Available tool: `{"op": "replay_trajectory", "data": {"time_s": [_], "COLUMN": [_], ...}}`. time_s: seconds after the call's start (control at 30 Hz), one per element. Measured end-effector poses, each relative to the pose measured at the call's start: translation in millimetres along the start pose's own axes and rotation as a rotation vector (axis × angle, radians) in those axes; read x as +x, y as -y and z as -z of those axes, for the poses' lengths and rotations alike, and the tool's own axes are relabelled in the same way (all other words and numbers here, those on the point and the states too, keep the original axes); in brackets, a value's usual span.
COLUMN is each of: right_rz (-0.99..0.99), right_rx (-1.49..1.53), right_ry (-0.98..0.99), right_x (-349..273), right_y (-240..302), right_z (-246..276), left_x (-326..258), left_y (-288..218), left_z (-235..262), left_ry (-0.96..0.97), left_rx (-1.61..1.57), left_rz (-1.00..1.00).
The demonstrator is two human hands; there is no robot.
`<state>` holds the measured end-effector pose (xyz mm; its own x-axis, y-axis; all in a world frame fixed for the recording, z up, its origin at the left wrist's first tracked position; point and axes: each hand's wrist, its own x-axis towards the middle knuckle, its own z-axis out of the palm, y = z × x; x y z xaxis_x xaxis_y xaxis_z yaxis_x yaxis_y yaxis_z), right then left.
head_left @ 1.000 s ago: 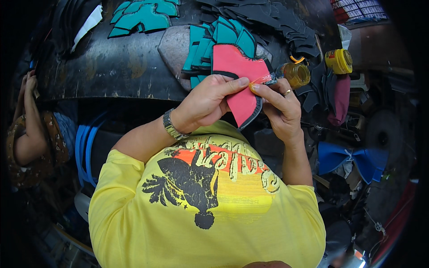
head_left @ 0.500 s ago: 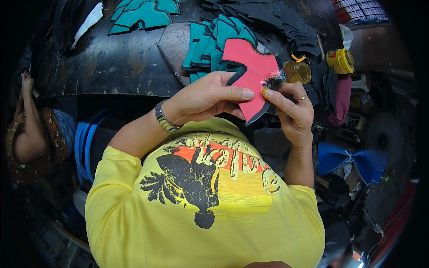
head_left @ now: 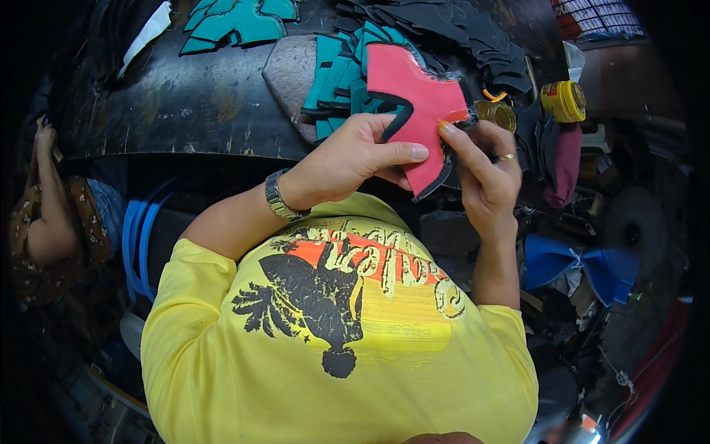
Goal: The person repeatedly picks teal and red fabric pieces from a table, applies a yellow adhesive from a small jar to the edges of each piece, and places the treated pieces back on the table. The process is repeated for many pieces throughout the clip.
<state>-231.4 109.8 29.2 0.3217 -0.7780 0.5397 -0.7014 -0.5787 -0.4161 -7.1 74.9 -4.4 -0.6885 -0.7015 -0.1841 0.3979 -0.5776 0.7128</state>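
My left hand (head_left: 361, 157) grips a red cut-out sheet piece (head_left: 421, 111) with dark edging, the thumb flat on its face and the other fingers behind. The piece is tilted above the table's near edge. My right hand (head_left: 484, 166) pinches its right edge between thumb and fingers, near an inward curve. An orange-yellow smear shows on the right thumb tip. Just beyond that hand stands an open glass jar (head_left: 497, 115) with amber contents, partly hidden by the fingers. Behind the red piece lies a heap of teal pieces with dark edges (head_left: 331, 74).
More teal pieces (head_left: 235, 28) and a pile of black pieces (head_left: 451, 33) lie on the dark table (head_left: 185, 111). A yellow jar (head_left: 562, 101) stands at the right. At far left is another person's arm (head_left: 50, 192), near a blue chair (head_left: 138, 237).
The red piece has shifted up and slightly turned in my hands. My right thumb and fingers have moved up along its right edge.
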Motion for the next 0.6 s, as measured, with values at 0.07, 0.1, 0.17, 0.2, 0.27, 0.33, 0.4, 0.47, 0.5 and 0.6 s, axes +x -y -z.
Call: {"op": "replay_trajectory", "data": {"time_s": [0.07,0.1,0.17,0.2,0.27,0.33,0.4,0.47,0.5,0.6], "right_rz": [-0.083,-0.078,-0.068,-0.064,-0.039,-0.005,0.049,0.112,0.14,0.201], "right_rx": [0.19,0.246,0.249,0.249,0.178,0.077,-0.048,-0.138,-0.185,-0.231], "right_ry": [0.04,0.025,0.012,0.005,-0.013,-0.028,-0.045,-0.04,-0.035,0.001], "right_x": [-1.8,-2.7,-5.3,-6.7,-9.7,-12.5,-14.0,-14.0,-13.7,-12.9], "right_y": [2.3,2.7,3.4,3.5,4.1,5.2,6.0,6.3,6.7,8.7], "right_z": [-8.3,-10.6,-12.2,-12.3,-12.3,-11.8,-11.2,-9.6,-8.7,-4.6], "left_x": [1.6,1.9,2.3,2.9,4.7,6.8,8.9,10.7,11.4,13.5], "left_y": [2.1,2.8,4.2,4.5,4.2,3.8,3.3,3.3,3.4,4.1], "left_z": [0.8,1.5,1.9,1.9,1.7,0.7,-0.4,-1.3,-1.3,0.1], "left_ry": [0.015,0.008,0.0,-0.012,-0.036,-0.061,-0.085,-0.085,-0.084,-0.076], "left_rx": [-0.064,-0.09,-0.138,-0.157,-0.202,-0.223,-0.215,-0.201,-0.191,-0.168], "left_rz": [-0.017,-0.026,-0.037,-0.039,-0.052,-0.066,-0.09,-0.098,-0.108,-0.101]}}
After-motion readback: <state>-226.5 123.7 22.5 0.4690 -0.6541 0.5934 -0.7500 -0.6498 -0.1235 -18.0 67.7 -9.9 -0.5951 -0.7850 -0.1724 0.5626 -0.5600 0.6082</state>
